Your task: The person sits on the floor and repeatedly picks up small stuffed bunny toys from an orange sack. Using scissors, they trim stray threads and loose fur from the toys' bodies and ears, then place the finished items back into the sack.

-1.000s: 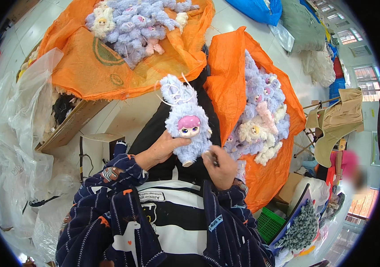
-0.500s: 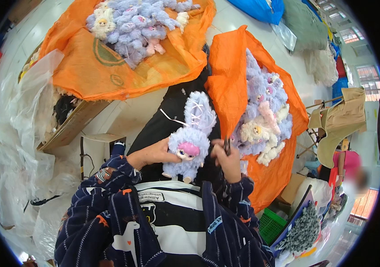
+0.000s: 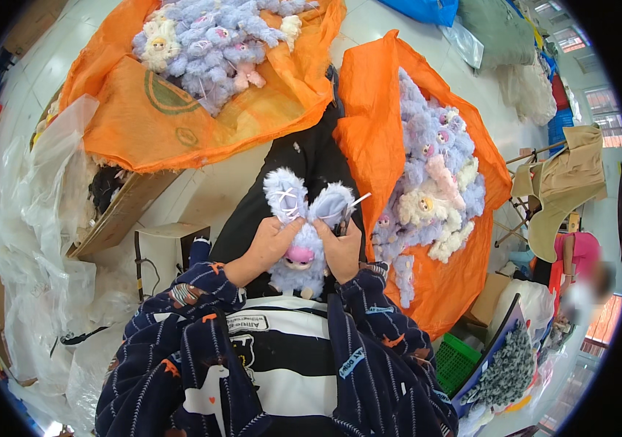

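Both hands raised in front of the chest, over the lap. Left hand [image 3: 266,246] closed around the left side of a pale purple plush toy [image 3: 302,231]; thumb lies across the toy's body, fingers wrapped behind. The toy hangs head down: pink face near the person, two fluffy legs pointing away, white thread crossed on the left foot.

Right hand [image 3: 343,250] closed on the toy's right side. It also pinches a small pair of metal snips [image 3: 349,211] against the toy's right leg; blades show thin and pale, poking up and to the right. How far the blades are open: cannot tell.

Toy sits between the two hands, touching both, above a dark cloth [image 3: 304,156] spread over the lap.

Right of the hands: an open orange sack [image 3: 369,138] with a heap of plush toys [image 3: 431,182], purple, cream and pink, just beside the right hand. Far left: a second orange sack [image 3: 151,124] spread flat, another pile of purple toys [image 3: 209,36] on it. Left side: clear plastic bags [image 3: 41,240] and a cardboard box [image 3: 118,215]. Near right: a green crate [image 3: 457,357].

Sleeves dark blue, patterned; striped top beneath.
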Demonstrator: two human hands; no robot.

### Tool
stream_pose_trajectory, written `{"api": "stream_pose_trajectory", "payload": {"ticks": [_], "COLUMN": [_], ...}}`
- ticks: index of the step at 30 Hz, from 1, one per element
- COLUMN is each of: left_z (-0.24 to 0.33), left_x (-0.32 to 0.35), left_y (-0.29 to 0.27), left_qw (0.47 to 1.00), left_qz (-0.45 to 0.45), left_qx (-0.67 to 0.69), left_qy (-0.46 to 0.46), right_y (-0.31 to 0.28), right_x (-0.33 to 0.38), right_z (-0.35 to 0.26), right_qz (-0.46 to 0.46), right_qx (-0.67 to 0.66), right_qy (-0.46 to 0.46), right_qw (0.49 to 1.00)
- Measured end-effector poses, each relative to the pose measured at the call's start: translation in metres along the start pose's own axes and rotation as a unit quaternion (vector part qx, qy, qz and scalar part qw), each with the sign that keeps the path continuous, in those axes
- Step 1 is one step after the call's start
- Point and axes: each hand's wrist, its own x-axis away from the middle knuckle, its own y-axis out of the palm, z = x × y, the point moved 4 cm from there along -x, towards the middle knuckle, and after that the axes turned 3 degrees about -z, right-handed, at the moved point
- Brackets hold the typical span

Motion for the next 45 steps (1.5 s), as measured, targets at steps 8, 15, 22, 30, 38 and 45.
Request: {"api": "stream_pose_trajectory", "payload": {"ticks": [8, 15, 22, 30, 38, 45], "left_z": [-0.004, -0.019, -0.015, -0.009, -0.003, -0.007], "left_x": [0.012, 0.027, 0.025, 0.016, 0.004, 0.009], "left_y": [0.004, -0.008, 0.003, 0.014, 0.002, -0.005], "left_qw": [0.962, 0.942, 0.946, 0.947, 0.969, 0.977], "left_qz": [-0.190, -0.262, -0.187, -0.166, -0.053, 0.008], "left_qx": [0.139, -0.008, 0.176, 0.215, 0.201, 0.161], "left_qy": [-0.138, -0.207, -0.198, -0.170, -0.133, -0.142], "right_y": [-0.029, -0.044, -0.041, -0.034, -0.015, -0.017], "right_x": [-0.005, 0.047, 0.058, 0.033, 0.042, 0.036], "right_z": [0.015, -0.019, -0.029, 0.011, -0.043, -0.031], "right_qz": [-0.041, -0.123, -0.106, 0.023, -0.259, -0.232], "right_qx": [0.105, 0.296, 0.333, -0.338, 0.421, 0.418], "right_qy": [0.082, 0.020, -0.044, 0.321, -0.196, -0.288], "right_qw": [0.990, 0.947, 0.936, 0.884, 0.847, 0.830]}}
